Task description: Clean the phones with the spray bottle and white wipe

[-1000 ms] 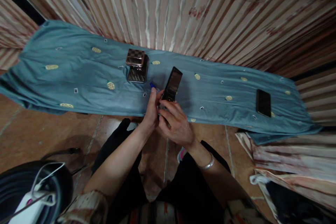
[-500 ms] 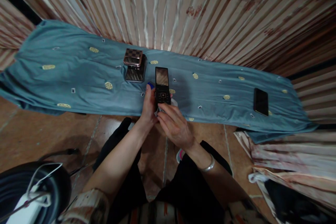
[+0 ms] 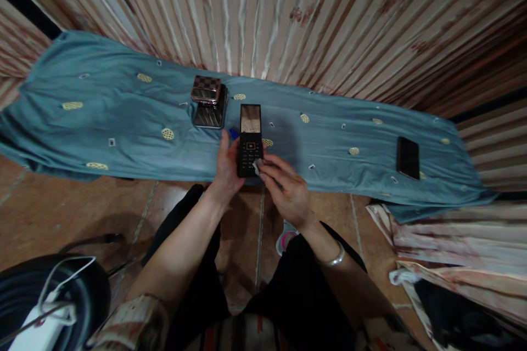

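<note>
An unfolded black flip phone (image 3: 251,145) rests in my left hand (image 3: 227,163), its screen half pointing away from me and its keypad facing up. The left fingers run underneath it, partly hidden. Between the pinched fingertips of my right hand (image 3: 288,186) is a small whitish wipe (image 3: 257,166), against the lower right of the keypad. Just beyond my left thumb, a small blue object (image 3: 234,133) lies on the cloth; its kind is unclear.
A teal patterned cloth (image 3: 123,126) covers the long table. A checkered box-like item (image 3: 206,89) sits by a dark glossy item (image 3: 211,114). A dark smartphone (image 3: 408,158) lies far right. Pleated curtains (image 3: 263,16) hang behind. A white power strip (image 3: 45,323) sits lower left.
My right hand has shifted right and back from the phone, uncovering the lower keypad and showing the wipe. My left thumb has lifted off the phone's side.
</note>
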{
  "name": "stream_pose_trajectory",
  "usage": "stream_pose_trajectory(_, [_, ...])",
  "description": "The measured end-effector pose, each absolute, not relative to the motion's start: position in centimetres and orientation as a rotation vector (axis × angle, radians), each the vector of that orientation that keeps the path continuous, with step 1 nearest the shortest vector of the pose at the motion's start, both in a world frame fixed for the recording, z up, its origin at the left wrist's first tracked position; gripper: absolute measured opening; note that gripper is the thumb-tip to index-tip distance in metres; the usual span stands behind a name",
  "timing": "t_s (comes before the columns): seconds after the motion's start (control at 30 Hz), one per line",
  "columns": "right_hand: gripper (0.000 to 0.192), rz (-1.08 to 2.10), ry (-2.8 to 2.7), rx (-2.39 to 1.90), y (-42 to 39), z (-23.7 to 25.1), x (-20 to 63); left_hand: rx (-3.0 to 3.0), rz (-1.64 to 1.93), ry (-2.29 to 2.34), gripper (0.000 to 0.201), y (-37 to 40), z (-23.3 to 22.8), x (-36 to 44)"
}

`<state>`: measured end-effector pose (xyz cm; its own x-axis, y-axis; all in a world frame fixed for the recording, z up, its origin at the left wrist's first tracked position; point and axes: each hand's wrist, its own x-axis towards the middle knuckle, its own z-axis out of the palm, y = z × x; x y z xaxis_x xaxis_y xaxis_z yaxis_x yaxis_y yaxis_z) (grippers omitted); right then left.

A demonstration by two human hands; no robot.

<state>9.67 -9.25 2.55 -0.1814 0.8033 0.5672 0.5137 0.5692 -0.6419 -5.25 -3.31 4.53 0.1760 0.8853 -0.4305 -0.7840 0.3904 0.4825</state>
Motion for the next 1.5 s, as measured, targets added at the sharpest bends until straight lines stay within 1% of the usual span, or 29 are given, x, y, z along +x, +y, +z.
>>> stream_pose_trajectory(0.1, [0.025,0.463,-1.783,-1.105,-9.0,2.3,9.8,0.154,1.157,0.733,0.073,-3.4,4.6,-5.2])
stream_pose_trajectory(0.2, [0.027,0.462,-1.743,-1.134,-8.6,1.9,10.0,0.145,1.122,0.737,0.071,-3.5,4.6,-5.0])
stream_pose_trajectory(0.6, [0.036,0.325,-1.811,-1.255,-6.9,1.1,11.2,0.287,1.057,0.733,0.061,-4.3,4.1,-4.4])
stream_pose_trajectory(0.77, [0.035,0.211,-1.839,-1.307,-6.5,0.8,11.6,0.318,1.082,0.743,0.058,-4.7,4.2,-3.8])
stream_pose_trajectory(0.97, [0.037,0.16,-1.885,-1.303,-6.5,0.6,11.4,0.358,1.114,0.75,0.046,-5.0,3.7,-3.1])
stream_pose_trajectory(1.17, [0.038,0.205,-1.89,-1.278,-6.5,0.6,11.1,0.386,1.132,0.764,0.036,-5.3,3.2,-2.5])
stream_pose_trajectory(1.5, [0.04,0.27,-1.928,-1.301,-6.4,0.9,11.1,0.385,1.149,0.78,0.038,-5.3,3.1,-2.8])
